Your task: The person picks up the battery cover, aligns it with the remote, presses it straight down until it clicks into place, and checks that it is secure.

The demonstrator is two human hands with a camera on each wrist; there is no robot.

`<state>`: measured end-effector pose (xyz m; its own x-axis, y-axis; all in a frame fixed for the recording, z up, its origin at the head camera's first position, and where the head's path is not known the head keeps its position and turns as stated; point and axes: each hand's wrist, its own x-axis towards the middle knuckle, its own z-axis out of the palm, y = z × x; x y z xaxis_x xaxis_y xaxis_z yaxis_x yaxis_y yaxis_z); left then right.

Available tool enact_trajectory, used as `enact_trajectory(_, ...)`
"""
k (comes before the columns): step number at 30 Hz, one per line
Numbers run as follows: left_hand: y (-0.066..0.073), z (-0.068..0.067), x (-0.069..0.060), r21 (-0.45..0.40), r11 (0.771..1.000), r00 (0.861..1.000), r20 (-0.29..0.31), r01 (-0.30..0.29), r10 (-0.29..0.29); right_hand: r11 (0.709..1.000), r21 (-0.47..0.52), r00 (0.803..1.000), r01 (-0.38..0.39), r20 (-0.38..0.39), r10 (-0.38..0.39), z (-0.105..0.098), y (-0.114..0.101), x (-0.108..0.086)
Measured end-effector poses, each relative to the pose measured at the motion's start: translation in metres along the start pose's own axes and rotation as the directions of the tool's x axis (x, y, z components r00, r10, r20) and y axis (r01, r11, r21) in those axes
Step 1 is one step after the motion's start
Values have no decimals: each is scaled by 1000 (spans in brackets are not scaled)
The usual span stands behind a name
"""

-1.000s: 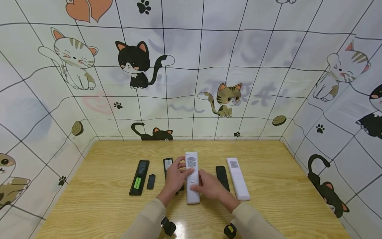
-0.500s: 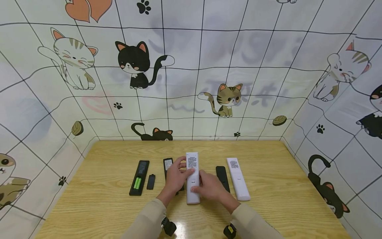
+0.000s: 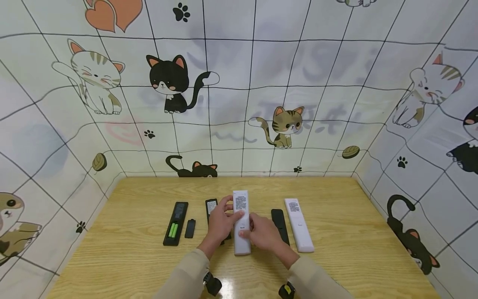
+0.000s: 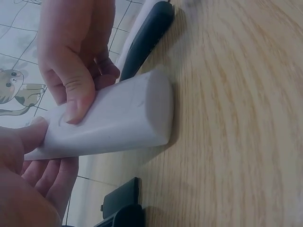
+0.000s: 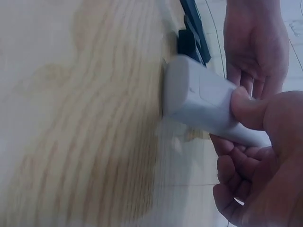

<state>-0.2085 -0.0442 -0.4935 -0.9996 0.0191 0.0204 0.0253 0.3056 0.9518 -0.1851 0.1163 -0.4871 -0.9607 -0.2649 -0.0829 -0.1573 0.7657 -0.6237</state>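
A white remote control (image 3: 242, 244) is held back side up, with a printed label at its far end and a battery cover at the near end. My left hand (image 3: 220, 221) grips its left side, the thumb lying on the back. From the right, my right hand (image 3: 266, 233) holds it, the thumb (image 4: 78, 101) pressing on the battery cover. In the left wrist view the near end of the white remote (image 4: 123, 113) is close to the tabletop; whether it touches is unclear. The cover looks closed. Some fingers are hidden beneath the remote.
Left on the wooden table (image 3: 130, 257) lie a black remote (image 3: 175, 224) with two green batteries showing and a loose black battery cover (image 3: 190, 229). Another black remote (image 3: 211, 205) is partly behind my left hand. Rightward lie a black remote (image 3: 280, 226) and a second white remote (image 3: 299, 225).
The white remote has shifted very slightly to the right, with both hands keeping their hold. The head view has tilted a little; the other things lie as before.
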Motion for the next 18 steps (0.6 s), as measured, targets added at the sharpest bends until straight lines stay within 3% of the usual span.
enact_trajectory(8,6,6,-1,9,1000,1000,3,4,-4,998,68,999,17,46,-20,-7,3,-6)
enact_trajectory(18,11,10,1,-19,1000,1000,16,0,0,998,15,996,54,66,-55,-18,9,-9)
